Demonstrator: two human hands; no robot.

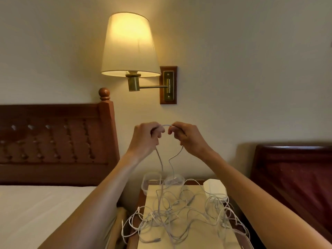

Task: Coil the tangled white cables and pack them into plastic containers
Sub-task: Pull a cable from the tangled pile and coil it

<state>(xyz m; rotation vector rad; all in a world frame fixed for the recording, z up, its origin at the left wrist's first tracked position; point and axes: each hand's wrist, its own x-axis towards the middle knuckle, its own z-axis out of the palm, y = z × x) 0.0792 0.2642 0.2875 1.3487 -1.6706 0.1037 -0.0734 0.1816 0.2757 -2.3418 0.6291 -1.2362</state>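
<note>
L hand (pixel 146 136) & R hand (pixel 186 135) each pinch 1 white cable (pixel 166 125), raised; 2 strands hang to tangle (pixel 179 212) on bench (pixel 188 236). 2 clear containers (pixel 151 180), 1 white lid (pixel 214 189).

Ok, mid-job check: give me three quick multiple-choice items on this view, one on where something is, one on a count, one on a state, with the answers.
1. Where does the tangled cable pile lie?
A. On the bed
B. On the small table below the hands
C. On the lamp

2. How many clear, uncovered plastic containers stand at the table's far edge?
A. Two
B. Four
C. Five

3. What is the state of the left hand and right hand?
A. Both flat on the table
B. Both pinch one white cable, raised
C. Both hang idle

Answers:
1. B: the loops spread over the table.
2. A: a squarish container and a round container stand side by side.
3. B: a short arc of cable spans between the two hands, and its strands hang down to the pile.
</note>
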